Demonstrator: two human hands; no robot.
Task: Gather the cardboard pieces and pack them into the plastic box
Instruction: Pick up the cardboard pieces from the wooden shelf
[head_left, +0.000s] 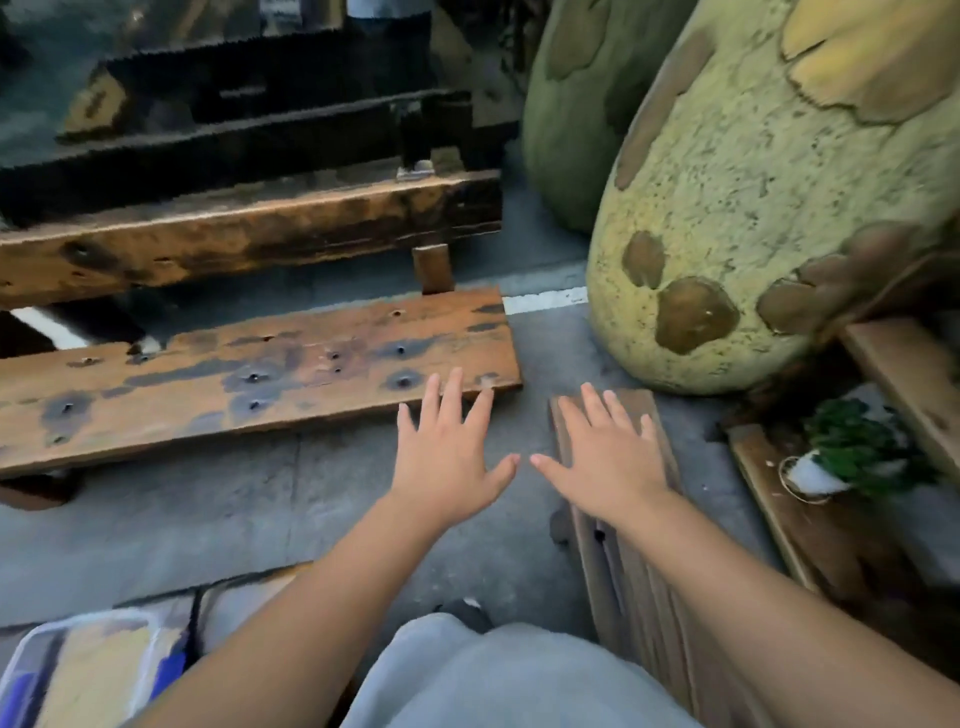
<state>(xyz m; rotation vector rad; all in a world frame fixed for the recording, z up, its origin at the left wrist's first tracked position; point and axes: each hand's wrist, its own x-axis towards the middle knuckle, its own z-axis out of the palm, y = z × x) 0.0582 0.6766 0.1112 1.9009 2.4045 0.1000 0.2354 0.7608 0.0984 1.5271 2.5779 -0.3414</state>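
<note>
Both of my hands are stretched out flat in front of me, palms down, fingers spread, holding nothing. My left hand (447, 452) hovers over the grey floor at the near right corner of a worn wooden plank (249, 384). My right hand (605, 457) is above the top of a slatted wooden crate (628, 587). A clear plastic box (78, 670) sits at the bottom left by my left forearm, with flat yellowish and blue pieces inside. Just beyond it a flat cardboard piece (244, 597) lies on the floor, partly hidden by my arm.
A heavy wooden beam (249, 234) and dark timbers lie behind the plank. A big yellow-green spotted egg-shaped sculpture (769, 197) stands at right. Wooden frames and a small potted plant (852, 452) crowd the right side. My grey-trousered knee (498, 675) is at bottom centre.
</note>
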